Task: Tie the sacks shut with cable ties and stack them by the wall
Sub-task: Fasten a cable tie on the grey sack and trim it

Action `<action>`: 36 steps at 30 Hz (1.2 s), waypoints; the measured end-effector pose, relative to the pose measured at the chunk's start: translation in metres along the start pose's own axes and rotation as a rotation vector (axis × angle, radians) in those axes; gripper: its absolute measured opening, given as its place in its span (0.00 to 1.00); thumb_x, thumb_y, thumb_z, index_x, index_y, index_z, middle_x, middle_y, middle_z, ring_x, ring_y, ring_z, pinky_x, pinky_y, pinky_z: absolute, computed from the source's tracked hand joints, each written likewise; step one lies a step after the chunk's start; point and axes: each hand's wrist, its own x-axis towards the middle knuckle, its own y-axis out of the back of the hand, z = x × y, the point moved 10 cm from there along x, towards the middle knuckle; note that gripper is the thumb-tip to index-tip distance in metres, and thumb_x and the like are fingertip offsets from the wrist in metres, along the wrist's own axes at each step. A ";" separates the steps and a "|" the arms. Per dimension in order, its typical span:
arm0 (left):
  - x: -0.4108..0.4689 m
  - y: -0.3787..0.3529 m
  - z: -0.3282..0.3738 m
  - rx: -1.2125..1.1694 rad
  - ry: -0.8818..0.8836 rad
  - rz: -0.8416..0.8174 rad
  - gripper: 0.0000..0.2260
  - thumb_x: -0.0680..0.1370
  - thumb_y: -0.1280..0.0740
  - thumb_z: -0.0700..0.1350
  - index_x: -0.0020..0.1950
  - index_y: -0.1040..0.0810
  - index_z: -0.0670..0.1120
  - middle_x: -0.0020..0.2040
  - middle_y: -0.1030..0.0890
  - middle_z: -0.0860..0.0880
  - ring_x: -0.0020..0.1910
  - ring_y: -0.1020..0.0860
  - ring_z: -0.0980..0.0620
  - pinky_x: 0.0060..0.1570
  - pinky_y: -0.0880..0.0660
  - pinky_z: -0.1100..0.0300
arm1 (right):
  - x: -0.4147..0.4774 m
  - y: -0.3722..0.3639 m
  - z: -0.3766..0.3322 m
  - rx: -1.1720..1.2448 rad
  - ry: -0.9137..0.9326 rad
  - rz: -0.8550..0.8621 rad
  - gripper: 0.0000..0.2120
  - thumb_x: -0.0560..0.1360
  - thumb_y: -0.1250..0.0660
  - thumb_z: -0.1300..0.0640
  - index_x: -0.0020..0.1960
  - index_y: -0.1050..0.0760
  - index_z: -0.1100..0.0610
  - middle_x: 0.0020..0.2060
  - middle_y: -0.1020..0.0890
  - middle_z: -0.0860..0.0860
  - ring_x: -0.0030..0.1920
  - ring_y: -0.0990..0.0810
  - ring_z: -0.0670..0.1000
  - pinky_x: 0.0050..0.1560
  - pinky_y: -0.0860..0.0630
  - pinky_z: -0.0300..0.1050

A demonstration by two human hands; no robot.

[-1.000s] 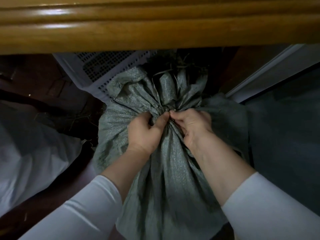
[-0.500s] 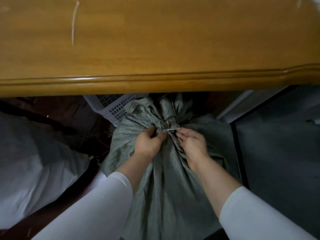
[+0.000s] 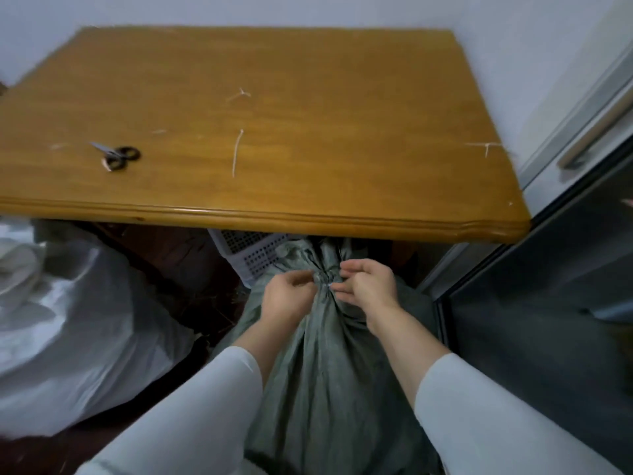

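A grey-green woven sack (image 3: 329,365) stands on the floor in front of me, partly under the table edge. Its neck (image 3: 325,277) is bunched tight, and a small white bit of cable tie (image 3: 330,285) shows on it. My left hand (image 3: 287,298) is at the left side of the neck with its fingers curled against the cloth; whether it grips is unclear. My right hand (image 3: 368,286) is at the right side, fingers spread and holding nothing. A loose cable tie (image 3: 236,152) lies on the table.
The wooden table (image 3: 308,217) reaches to the wall and carries scissors (image 3: 116,157) and bits of tie (image 3: 486,147). A white sack (image 3: 68,320) lies on the floor at left. A white perforated basket (image 3: 253,255) is under the table. A dark glass door (image 3: 548,320) stands at right.
My view has tilted up, so the table top now shows. Both hands have stopped pinching the tie at the neck, and the right hand's fingers have spread open.
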 end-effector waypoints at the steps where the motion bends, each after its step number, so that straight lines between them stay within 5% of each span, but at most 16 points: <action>1: -0.005 0.009 0.008 -0.017 -0.008 0.015 0.16 0.74 0.35 0.44 0.62 0.21 0.47 0.54 0.17 0.47 0.44 0.18 0.50 0.50 0.20 0.50 | -0.007 -0.005 -0.011 -0.031 0.018 -0.017 0.15 0.75 0.46 0.73 0.48 0.25 0.58 0.48 0.22 0.53 0.40 0.17 0.52 0.41 0.18 0.44; 6: -0.002 0.063 0.050 0.060 -0.100 0.079 0.16 0.76 0.36 0.45 0.63 0.23 0.45 0.57 0.19 0.47 0.50 0.20 0.50 0.51 0.23 0.56 | -0.029 -0.050 -0.070 -0.176 0.103 -0.136 0.10 0.77 0.41 0.68 0.45 0.25 0.56 0.45 0.20 0.54 0.46 0.17 0.54 0.48 0.18 0.47; 10: 0.030 0.124 0.062 0.075 -0.100 0.145 0.16 0.76 0.37 0.44 0.63 0.23 0.45 0.60 0.20 0.46 0.56 0.22 0.48 0.50 0.28 0.61 | -0.029 -0.111 -0.112 -0.340 0.213 -0.189 0.07 0.78 0.39 0.64 0.52 0.24 0.57 0.49 0.19 0.55 0.50 0.18 0.54 0.53 0.20 0.51; 15: 0.090 0.221 0.050 0.054 -0.068 0.246 0.16 0.77 0.37 0.42 0.64 0.24 0.45 0.61 0.21 0.47 0.56 0.22 0.46 0.55 0.24 0.54 | -0.007 -0.230 -0.145 -0.484 0.327 -0.252 0.06 0.78 0.38 0.60 0.51 0.22 0.53 0.53 0.18 0.53 0.52 0.19 0.51 0.58 0.22 0.52; 20: 0.164 0.323 0.020 0.027 0.039 0.323 0.20 0.76 0.39 0.39 0.68 0.28 0.43 0.65 0.24 0.44 0.59 0.23 0.44 0.59 0.26 0.52 | 0.019 -0.368 -0.179 -0.722 0.512 -0.292 0.11 0.78 0.39 0.57 0.57 0.20 0.54 0.58 0.19 0.51 0.59 0.22 0.51 0.55 0.27 0.42; 24: 0.219 0.381 0.006 0.023 0.079 0.369 0.19 0.77 0.41 0.38 0.69 0.29 0.42 0.66 0.25 0.42 0.65 0.27 0.42 0.64 0.30 0.50 | 0.047 -0.451 -0.195 -0.936 0.574 -0.244 0.14 0.80 0.41 0.54 0.62 0.24 0.53 0.62 0.22 0.52 0.62 0.25 0.55 0.56 0.27 0.45; 30: 0.278 0.395 -0.008 0.000 0.116 0.268 0.23 0.78 0.42 0.38 0.74 0.38 0.43 0.70 0.30 0.44 0.65 0.28 0.45 0.52 0.31 0.58 | 0.076 -0.513 -0.191 -1.248 0.595 -0.226 0.19 0.77 0.37 0.49 0.66 0.32 0.53 0.64 0.28 0.53 0.65 0.33 0.56 0.51 0.30 0.49; 32: 0.287 0.388 -0.013 -0.027 0.126 0.220 0.24 0.78 0.42 0.38 0.74 0.39 0.42 0.70 0.30 0.43 0.65 0.28 0.44 0.57 0.30 0.56 | 0.082 -0.517 -0.181 -1.311 0.596 -0.205 0.17 0.77 0.37 0.51 0.65 0.31 0.53 0.62 0.27 0.54 0.63 0.31 0.56 0.46 0.31 0.48; 36: 0.291 0.381 -0.022 -0.107 0.143 0.178 0.25 0.77 0.41 0.37 0.74 0.39 0.41 0.68 0.28 0.44 0.63 0.26 0.43 0.63 0.27 0.48 | 0.089 -0.510 -0.168 -1.289 0.455 -0.171 0.20 0.73 0.32 0.50 0.62 0.30 0.57 0.62 0.33 0.56 0.63 0.32 0.58 0.52 0.29 0.49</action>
